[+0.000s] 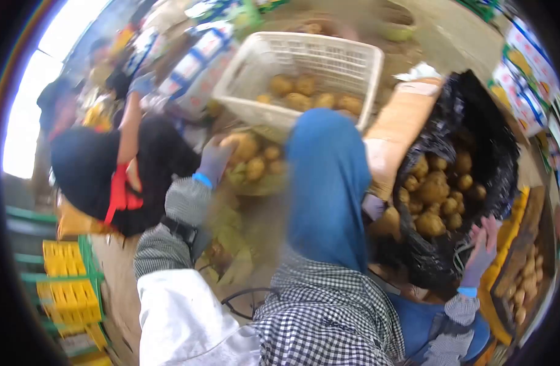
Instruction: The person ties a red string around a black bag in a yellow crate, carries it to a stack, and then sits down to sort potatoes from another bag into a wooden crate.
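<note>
My left hand (215, 160), in a thin grey glove, is closed round a large potato (243, 146). Beneath it, several smaller potatoes (255, 168) sit in a low greenish container (255, 189) whose shape is blurred. On the right, a black plastic bag (505, 134) gapes wide, with a heap of potatoes (432, 189) inside. My right hand (482, 247), also gloved, rests at the bag's near right edge with its fingers stretched out. Between my hands rises my blue-clad knee (328, 183), hiding part of the floor.
A white plastic crate (371, 79) with several potatoes stands ahead. A cardboard piece (405, 116) leans beside the black bag. Another person in black (84, 165) works at the left, a gloved hand (142, 84) reaching forward. Yellow crates (66, 299) are lower left; a potato-filled box (505, 268) is far right.
</note>
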The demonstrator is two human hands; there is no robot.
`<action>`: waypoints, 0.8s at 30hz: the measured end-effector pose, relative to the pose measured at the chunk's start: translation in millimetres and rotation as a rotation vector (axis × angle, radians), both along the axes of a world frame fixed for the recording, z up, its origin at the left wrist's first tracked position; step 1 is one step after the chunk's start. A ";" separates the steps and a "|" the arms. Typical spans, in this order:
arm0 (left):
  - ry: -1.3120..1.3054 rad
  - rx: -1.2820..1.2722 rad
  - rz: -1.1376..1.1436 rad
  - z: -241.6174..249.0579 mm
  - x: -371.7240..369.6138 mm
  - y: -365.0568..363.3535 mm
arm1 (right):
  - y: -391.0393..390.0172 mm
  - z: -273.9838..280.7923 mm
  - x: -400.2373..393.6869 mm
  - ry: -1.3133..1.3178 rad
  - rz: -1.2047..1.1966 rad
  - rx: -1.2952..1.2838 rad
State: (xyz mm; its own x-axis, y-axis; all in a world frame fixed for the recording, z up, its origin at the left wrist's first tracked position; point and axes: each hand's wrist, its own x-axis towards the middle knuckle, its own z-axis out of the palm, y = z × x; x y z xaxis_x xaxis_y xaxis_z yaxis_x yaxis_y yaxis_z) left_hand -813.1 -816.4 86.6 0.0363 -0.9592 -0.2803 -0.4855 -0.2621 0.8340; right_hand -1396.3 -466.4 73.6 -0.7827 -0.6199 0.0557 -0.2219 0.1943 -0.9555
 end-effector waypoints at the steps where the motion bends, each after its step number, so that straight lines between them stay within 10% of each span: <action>1: -0.234 -0.257 0.030 -52.9 20.8 -6.2 | 1.0 8.7 4.8 0.013 0.005 0.033; 4: -0.546 -0.520 -0.085 -151.6 20.8 -20.6 | 1.5 13.3 8.6 -0.039 -0.023 0.008; 11: 0.609 0.359 -0.194 -110.4 -15.2 -131.4 | 5.0 65.6 20.6 -0.140 -0.025 -0.020; 13: -0.141 -0.186 -0.557 27.7 -110.9 -131.0 | 7.6 58.6 14.0 -0.168 -0.012 -0.020; 16: -0.239 -0.644 -0.869 160.4 -267.8 -64.2 | 3.0 61.0 15.5 -0.338 -0.033 0.005; 19: -0.034 -0.619 -1.390 157.3 -390.5 14.4 | 3.1 54.7 15.1 -0.418 0.006 -0.010; 20: 0.180 -0.155 -1.455 137.7 -422.3 51.2 | 4.7 54.4 11.6 -0.436 0.029 -0.019; 21: -0.200 -0.068 -1.511 128.4 -451.7 87.6 | 6.2 55.7 7.7 -0.406 0.034 0.007; 22: -0.370 -0.659 -1.630 70.9 -467.9 94.3 | 8.2 58.0 5.9 -0.403 0.013 0.005; 24: -0.763 -0.350 -1.508 23.7 -510.7 126.5 | 10.7 65.8 6.0 -0.399 -0.035 -0.002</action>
State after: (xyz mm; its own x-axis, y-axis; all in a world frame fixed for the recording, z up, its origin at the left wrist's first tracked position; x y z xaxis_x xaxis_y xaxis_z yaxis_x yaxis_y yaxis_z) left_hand -1323.8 -689.9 110.3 -0.8663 -0.2767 -0.4158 -0.3948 0.8893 0.2307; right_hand -1390.3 -455.8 139.4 -0.7636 -0.5928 -0.2560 0.1736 0.1934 -0.9656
